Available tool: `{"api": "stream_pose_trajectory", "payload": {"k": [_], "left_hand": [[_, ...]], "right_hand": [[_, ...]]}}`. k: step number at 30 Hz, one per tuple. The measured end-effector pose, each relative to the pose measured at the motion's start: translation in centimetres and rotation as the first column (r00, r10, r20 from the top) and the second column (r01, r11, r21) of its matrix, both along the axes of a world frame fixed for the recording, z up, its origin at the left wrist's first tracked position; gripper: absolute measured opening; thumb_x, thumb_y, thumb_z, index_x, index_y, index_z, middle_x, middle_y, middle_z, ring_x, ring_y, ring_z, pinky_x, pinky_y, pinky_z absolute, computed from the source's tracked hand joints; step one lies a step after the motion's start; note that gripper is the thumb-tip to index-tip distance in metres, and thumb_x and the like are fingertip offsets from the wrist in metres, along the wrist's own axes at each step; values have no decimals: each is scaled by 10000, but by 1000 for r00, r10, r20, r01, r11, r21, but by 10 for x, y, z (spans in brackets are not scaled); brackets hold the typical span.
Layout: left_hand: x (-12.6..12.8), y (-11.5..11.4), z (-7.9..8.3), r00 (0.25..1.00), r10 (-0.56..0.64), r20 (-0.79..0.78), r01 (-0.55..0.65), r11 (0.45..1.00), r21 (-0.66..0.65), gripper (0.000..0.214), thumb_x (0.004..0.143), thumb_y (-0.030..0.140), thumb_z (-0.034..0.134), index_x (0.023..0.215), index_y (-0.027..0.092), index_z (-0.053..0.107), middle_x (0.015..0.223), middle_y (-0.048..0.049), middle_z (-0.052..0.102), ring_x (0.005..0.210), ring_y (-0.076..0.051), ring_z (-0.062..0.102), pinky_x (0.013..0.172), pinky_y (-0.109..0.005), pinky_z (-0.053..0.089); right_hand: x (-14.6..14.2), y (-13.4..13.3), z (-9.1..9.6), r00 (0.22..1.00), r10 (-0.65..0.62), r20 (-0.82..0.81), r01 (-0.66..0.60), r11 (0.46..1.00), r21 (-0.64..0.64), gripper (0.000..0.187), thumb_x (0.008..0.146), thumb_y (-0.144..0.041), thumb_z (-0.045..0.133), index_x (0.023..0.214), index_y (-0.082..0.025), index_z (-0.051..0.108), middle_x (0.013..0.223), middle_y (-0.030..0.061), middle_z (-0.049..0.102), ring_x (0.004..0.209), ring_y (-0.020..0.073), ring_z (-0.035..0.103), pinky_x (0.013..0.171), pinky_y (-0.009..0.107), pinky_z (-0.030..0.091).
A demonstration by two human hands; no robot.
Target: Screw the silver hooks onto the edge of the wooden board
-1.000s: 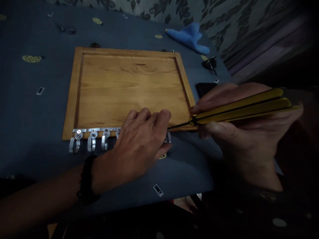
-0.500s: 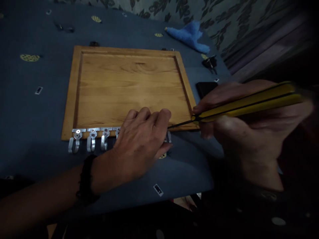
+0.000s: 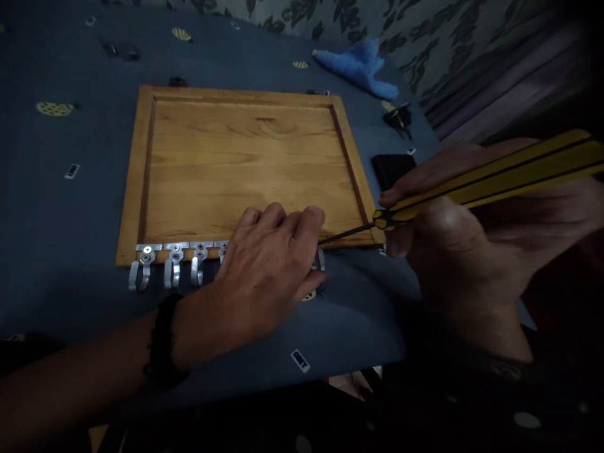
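A wooden board with a raised rim lies flat on a blue patterned cloth. Several metal hooks are screwed along its near edge. My left hand rests curled over that edge, covering some hooks, fingers pressed down near the screwdriver tip. My right hand grips a yellow and black screwdriver. Its thin shaft points left and ends under my left fingers. What the tip touches is hidden.
A blue cloth lies at the back right of the table. A black flat object and a dark small item sit right of the board. The table's near edge runs just below my hands.
The screwdriver handle has swung up and to the right, with my right hand drawing back a little. My left hand and the board have stayed in place.
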State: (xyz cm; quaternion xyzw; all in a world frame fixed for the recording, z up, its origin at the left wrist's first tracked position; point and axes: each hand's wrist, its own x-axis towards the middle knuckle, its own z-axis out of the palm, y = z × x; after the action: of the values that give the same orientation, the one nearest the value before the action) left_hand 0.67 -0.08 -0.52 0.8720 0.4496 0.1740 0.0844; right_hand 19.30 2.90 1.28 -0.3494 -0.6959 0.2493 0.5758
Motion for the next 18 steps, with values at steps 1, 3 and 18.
{"api": "stream_pose_trajectory", "payload": {"k": [1, 3, 18], "left_hand": [[0, 0, 0, 1000, -2, 2, 2, 1000, 5, 448, 820, 360, 757, 1101, 178, 460, 954, -18, 643, 902, -227, 559, 772, -364, 403], [0, 0, -1, 1000, -3, 4, 3, 1000, 11, 455, 818, 363, 759, 1105, 173, 461, 953, -21, 643, 907, -229, 560, 773, -364, 402], [0, 0, 0, 1000, 2, 3, -2, 1000, -3, 437, 829, 376, 747, 1106, 179, 473, 945, -16, 643, 899, -224, 556, 772, -365, 405]], "right_hand": [[0, 0, 0, 1000, 3, 3, -3, 1000, -5, 14, 798, -259, 771, 811, -261, 773, 792, -3, 700, 411, 112, 513, 376, 362, 418], [1, -1, -1, 1000, -2, 7, 2, 999, -39, 20, 793, -257, 772, 812, -261, 769, 817, 2, 702, 418, 114, 517, 359, 357, 415], [9, -1, 8, 978, 102, 182, -105, 994, 7, 198, 771, -235, 773, 949, -323, 773, 836, 14, 731, 592, 216, 633, 490, 428, 522]]}}
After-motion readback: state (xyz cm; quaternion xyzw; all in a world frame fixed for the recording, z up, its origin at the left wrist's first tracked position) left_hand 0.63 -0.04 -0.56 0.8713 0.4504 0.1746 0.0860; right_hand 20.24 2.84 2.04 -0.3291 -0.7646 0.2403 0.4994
